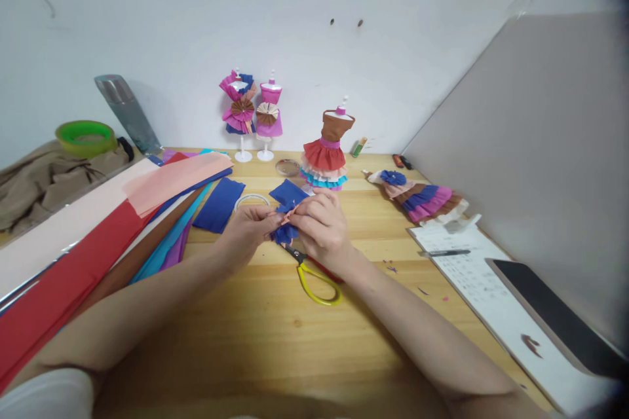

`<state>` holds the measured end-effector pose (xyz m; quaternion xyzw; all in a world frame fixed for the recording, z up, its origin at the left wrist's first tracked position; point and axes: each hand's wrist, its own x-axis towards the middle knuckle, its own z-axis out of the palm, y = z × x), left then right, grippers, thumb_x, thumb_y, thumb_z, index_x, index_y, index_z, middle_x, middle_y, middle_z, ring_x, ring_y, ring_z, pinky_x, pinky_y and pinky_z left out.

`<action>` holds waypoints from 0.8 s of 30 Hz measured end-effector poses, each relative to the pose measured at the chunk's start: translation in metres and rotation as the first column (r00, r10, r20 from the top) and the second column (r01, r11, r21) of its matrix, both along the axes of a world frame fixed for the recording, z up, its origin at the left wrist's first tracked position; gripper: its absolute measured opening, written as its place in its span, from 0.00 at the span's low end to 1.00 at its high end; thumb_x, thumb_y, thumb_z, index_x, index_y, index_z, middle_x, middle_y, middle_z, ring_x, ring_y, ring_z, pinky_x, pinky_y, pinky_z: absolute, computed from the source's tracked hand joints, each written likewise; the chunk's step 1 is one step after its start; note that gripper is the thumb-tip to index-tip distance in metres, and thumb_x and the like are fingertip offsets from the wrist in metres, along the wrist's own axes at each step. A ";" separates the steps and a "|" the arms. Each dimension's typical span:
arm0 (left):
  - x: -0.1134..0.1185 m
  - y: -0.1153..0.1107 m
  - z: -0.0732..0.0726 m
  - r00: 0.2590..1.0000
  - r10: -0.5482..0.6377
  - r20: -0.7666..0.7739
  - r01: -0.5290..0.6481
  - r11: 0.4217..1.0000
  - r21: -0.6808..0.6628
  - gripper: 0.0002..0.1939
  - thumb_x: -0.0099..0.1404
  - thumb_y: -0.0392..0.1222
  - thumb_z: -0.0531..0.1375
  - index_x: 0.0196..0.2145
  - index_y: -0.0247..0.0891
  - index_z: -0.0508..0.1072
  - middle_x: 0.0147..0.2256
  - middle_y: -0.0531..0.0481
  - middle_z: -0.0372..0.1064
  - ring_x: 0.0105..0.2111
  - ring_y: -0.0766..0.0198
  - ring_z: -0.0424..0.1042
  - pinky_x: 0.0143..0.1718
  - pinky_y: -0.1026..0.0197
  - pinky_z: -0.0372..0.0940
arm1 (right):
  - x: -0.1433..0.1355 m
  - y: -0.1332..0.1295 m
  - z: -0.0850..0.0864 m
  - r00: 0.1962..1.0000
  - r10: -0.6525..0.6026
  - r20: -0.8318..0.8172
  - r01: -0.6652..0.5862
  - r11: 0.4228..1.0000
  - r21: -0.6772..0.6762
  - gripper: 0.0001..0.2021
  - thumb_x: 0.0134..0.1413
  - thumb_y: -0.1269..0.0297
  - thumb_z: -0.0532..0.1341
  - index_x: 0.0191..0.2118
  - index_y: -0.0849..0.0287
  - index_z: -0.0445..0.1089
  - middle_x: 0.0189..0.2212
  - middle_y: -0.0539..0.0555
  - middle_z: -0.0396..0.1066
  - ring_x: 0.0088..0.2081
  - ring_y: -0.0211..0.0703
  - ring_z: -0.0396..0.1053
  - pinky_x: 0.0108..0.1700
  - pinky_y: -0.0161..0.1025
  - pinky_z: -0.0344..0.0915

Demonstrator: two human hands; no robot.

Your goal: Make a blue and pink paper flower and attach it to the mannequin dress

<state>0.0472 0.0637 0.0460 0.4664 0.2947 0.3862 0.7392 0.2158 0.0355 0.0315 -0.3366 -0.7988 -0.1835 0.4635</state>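
- Fingers of the left hand (253,228) pinch the ruffled paper (285,234), blue and peach, from one side.
- The right hand (322,222) grasps its other side, fingers curled; the paper is between both hands, over the surface (295,340).
- Scissors (317,301) lie near the right wrist.
- Blue sheet (219,205) rests near the left hand.
- Dressed mannequin (325,154) stands beyond the right hand.

Gathered blue-and-pink crepe piece (285,233), held midair

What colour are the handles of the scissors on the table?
Yellow: the scissors' handles show best in the head view, near the right hand.
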 end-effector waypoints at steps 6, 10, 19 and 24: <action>0.000 0.004 -0.002 0.999 0.002 0.044 0.002 0.997 -0.082 0.11 0.46 0.42 0.72 0.22 0.31 0.79 0.24 0.48 0.71 0.25 0.69 0.66 0.28 0.65 0.63 | -0.003 -0.003 0.007 0.984 -0.001 -0.176 -0.048 0.960 -0.274 0.07 0.55 0.74 0.56 0.30 0.57 0.68 0.28 0.53 0.71 0.34 0.44 0.67 0.43 0.46 0.62; 0.001 0.005 -0.003 0.999 0.016 0.035 -0.015 0.999 -0.030 0.12 0.45 0.44 0.72 0.21 0.31 0.78 0.22 0.49 0.70 0.23 0.70 0.65 0.27 0.66 0.62 | -0.005 -0.004 0.010 0.955 -0.091 -0.281 -0.034 0.912 -0.408 0.02 0.54 0.69 0.60 0.31 0.57 0.65 0.28 0.53 0.68 0.33 0.44 0.66 0.38 0.42 0.63; 0.001 0.005 -0.006 0.999 -0.046 0.006 0.045 0.996 0.077 0.14 0.48 0.47 0.71 0.22 0.31 0.79 0.22 0.47 0.72 0.24 0.68 0.66 0.28 0.65 0.60 | -0.003 0.007 0.000 0.861 -0.132 -0.491 -0.210 0.788 -0.578 0.12 0.46 0.64 0.65 0.39 0.59 0.72 0.37 0.56 0.72 0.40 0.47 0.69 0.44 0.44 0.65; 0.000 0.006 -0.008 0.998 -0.056 -0.012 0.057 0.996 0.075 0.16 0.47 0.49 0.71 0.21 0.30 0.77 0.20 0.49 0.69 0.21 0.69 0.64 0.27 0.65 0.59 | -0.007 0.011 -0.008 0.710 -0.222 -0.668 -0.439 0.603 -0.666 0.11 0.38 0.59 0.69 0.28 0.59 0.72 0.26 0.50 0.70 0.28 0.38 0.66 0.31 0.36 0.62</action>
